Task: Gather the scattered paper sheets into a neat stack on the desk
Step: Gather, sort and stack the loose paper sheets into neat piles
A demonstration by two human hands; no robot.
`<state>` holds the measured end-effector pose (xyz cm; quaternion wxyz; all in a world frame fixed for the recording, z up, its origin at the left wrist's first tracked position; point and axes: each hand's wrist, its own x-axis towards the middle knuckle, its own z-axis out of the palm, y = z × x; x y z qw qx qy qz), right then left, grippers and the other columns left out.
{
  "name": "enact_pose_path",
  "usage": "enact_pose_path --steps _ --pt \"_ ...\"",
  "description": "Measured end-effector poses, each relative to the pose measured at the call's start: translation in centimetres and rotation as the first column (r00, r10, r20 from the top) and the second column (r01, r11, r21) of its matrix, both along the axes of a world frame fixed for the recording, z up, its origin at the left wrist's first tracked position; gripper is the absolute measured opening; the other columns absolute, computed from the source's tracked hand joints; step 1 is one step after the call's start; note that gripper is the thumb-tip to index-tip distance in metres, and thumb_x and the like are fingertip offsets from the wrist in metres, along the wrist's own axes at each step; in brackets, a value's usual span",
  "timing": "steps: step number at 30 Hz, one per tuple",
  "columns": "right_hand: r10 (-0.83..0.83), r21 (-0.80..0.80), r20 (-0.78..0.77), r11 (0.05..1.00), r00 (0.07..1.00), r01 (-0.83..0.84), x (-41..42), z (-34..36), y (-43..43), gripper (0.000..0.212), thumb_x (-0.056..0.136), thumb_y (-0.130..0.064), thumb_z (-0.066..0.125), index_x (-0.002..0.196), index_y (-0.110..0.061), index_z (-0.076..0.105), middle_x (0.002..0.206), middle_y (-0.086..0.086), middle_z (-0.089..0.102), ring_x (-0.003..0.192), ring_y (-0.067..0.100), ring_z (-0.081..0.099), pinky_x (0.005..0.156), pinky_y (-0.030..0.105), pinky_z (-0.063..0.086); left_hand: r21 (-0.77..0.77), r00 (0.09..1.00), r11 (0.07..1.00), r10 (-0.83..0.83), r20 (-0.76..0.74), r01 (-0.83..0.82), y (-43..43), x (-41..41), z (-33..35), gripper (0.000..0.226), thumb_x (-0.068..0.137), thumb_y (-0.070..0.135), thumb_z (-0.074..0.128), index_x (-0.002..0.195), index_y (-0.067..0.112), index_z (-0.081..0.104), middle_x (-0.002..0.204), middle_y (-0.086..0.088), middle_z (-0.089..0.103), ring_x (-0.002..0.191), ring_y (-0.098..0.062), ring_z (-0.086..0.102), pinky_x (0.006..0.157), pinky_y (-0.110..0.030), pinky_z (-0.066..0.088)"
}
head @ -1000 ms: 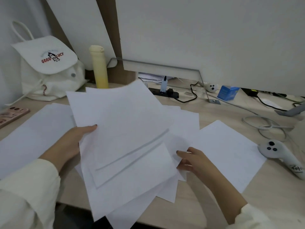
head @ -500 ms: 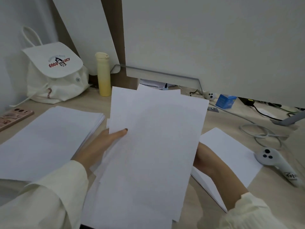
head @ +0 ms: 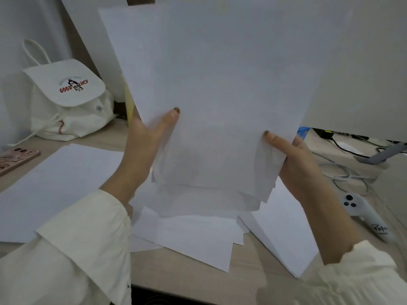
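I hold a bundle of white paper sheets (head: 215, 89) upright in front of me, its lower edges uneven and just above the desk. My left hand (head: 145, 146) grips the bundle's left edge, thumb on the front. My right hand (head: 295, 164) grips the right edge the same way. Several loose sheets (head: 193, 238) lie overlapping on the desk under the bundle. A flat pile of paper (head: 55, 186) lies at the left. Another sheet (head: 284, 234) lies at the right, partly under my right forearm.
A white backpack (head: 68, 100) stands at the back left, and a pink phone (head: 15, 159) lies at the left edge. A white controller (head: 365, 214) and coiled cables (head: 350, 177) sit on the right. A yellow bottle (head: 128, 104) peeks out behind the bundle. The wooden desk's (head: 198, 276) front edge is close.
Both hands have lifted the gathered sheets from a low tilt to upright, and the bundle now hides the back of the desk. Loose sheets beneath it have come into view.
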<state>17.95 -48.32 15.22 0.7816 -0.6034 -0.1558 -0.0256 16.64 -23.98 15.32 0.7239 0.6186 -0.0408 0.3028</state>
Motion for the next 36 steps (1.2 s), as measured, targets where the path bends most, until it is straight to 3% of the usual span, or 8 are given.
enact_pose_path --steps 3,6,12,20,25,28,32,36 --pt "-0.029 -0.109 -0.014 0.994 0.999 0.027 -0.2 -1.3 -0.1 0.033 0.073 -0.021 0.065 0.105 -0.019 0.066 0.104 -0.006 0.073 0.098 0.01 0.068 0.078 0.022 0.055 0.009 0.999 1.0 -0.012 -0.044 0.013 0.0 -0.2 -1.2 0.044 0.076 0.017 0.075 0.116 0.02 0.056 0.108 0.01 0.067 0.098 -0.003 0.066 0.087 -0.017 0.051" --pt "-0.083 -0.217 -0.11 0.975 0.991 0.057 -0.6 -4.8 0.3 0.035 0.072 -0.022 0.067 0.106 -0.019 0.066 0.103 -0.005 0.074 0.099 0.014 0.068 0.085 0.028 0.054 -0.018 0.979 0.994 -0.11 -0.17 0.109 -0.6 -0.8 -4.6 0.036 0.072 0.016 0.076 0.103 0.026 0.06 0.091 0.014 0.071 0.08 0.002 0.068 0.066 -0.012 0.052" --pt "-0.169 -0.184 -0.15 0.973 0.974 0.14 -0.5 -5.7 0.7 0.024 0.085 -0.023 0.063 0.109 -0.022 0.065 0.106 -0.005 0.073 0.097 0.013 0.068 0.083 0.028 0.053 -0.005 0.952 0.99 -0.134 -0.274 0.138 -1.2 -0.5 -6.3 0.018 0.078 0.017 0.071 0.09 0.028 0.063 0.077 0.019 0.071 0.069 0.007 0.066 0.06 -0.007 0.05" --pt "-0.443 -0.382 -0.216 0.858 0.87 0.343 0.3 -6.9 -2.4 0.016 0.091 -0.014 0.055 0.105 -0.014 0.063 0.101 0.007 0.069 0.091 0.025 0.065 0.081 0.038 0.051 0.099 0.889 0.985 -0.082 -0.45 0.141 2.0 0.0 -8.1 0.026 0.098 0.027 0.042 0.094 0.019 0.067 0.108 0.002 0.066 0.1 -0.01 0.059 0.086 -0.024 0.046" --pt "-0.496 -0.572 -0.371 0.788 0.785 0.228 0.7 -9.1 -4.7 0.017 0.092 -0.007 0.051 0.108 -0.004 0.057 0.099 0.013 0.061 0.087 0.031 0.058 0.083 0.04 0.047 -0.04 0.669 0.994 -0.098 -0.737 0.102 6.6 -0.9 -13.4 0.048 0.087 0.034 0.059 0.131 0.02 0.049 0.135 -0.003 0.048 0.119 -0.022 0.05 0.103 -0.042 0.041" --pt "-0.474 -0.577 -0.418 0.797 0.775 0.177 0.9 -10.9 -4.1 0.013 0.092 -0.001 0.047 0.102 0.001 0.056 0.088 0.014 0.061 0.074 0.028 0.057 0.069 0.035 0.046 -0.02 0.616 0.999 -0.039 -0.787 0.037 7.0 0.5 -13.5 0.058 0.09 0.025 0.058 0.141 0.01 0.036 0.135 -0.013 0.048 0.117 -0.029 0.052 0.083 -0.03 0.045" --pt "-0.449 -0.575 -0.423 0.804 0.787 0.15 2.0 -11.6 -2.5 0.017 0.092 -0.001 0.044 0.102 0.001 0.058 0.093 0.019 0.062 0.081 0.032 0.058 0.072 0.036 0.046 -0.015 0.543 1.0 -0.006 -0.84 -0.013 7.3 2.9 -12.7 0.012 0.09 0.011 0.058 0.098 0.001 0.058 0.071 -0.007 0.044 0.061 -0.016 0.045 0.05 -0.022 0.047" --pt "-0.411 -0.563 -0.472 0.821 0.78 0.092 3.2 -11.7 -1.1 0.016 0.091 -0.002 0.047 0.101 0.004 0.058 0.093 0.02 0.06 0.088 0.034 0.056 0.079 0.04 0.044 0.12 0.447 0.987 0.06 -0.893 0.108 7.3 3.8 -12.4 0.028 0.089 0.014 0.058 0.063 0.008 0.05 0.06 -0.006 0.044 0.051 -0.016 0.039 0.044 -0.021 0.036"
